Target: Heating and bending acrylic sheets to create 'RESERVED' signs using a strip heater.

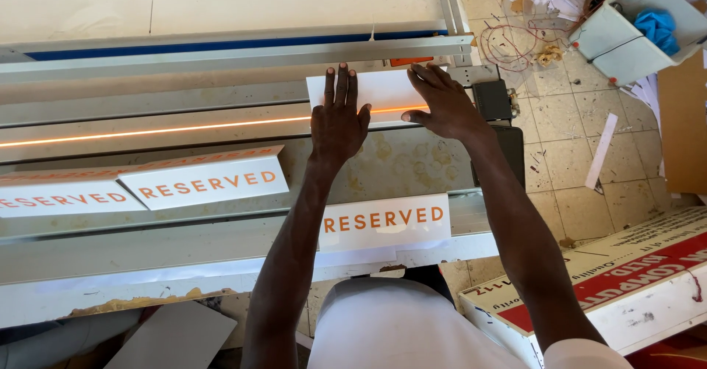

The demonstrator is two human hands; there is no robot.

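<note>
My left hand [337,122] lies flat, fingers apart, on a white plastic sheet [383,89] that rests across a glowing orange heating line [155,129] on a long bending bench [398,166]. My right hand [442,104] presses flat on the right part of the same sheet. A flat white sign with orange letters [384,222] lies on the bench's near rail, under my forearms. Two bent white signs with orange letters [206,181] stand on the bench at the left.
A black box [492,100] sits at the bench's right end. On the tiled floor are a white bin with blue cloth [637,34], tangled red wires [515,45], white offcuts [600,152], and a red-and-white board [633,280] at lower right.
</note>
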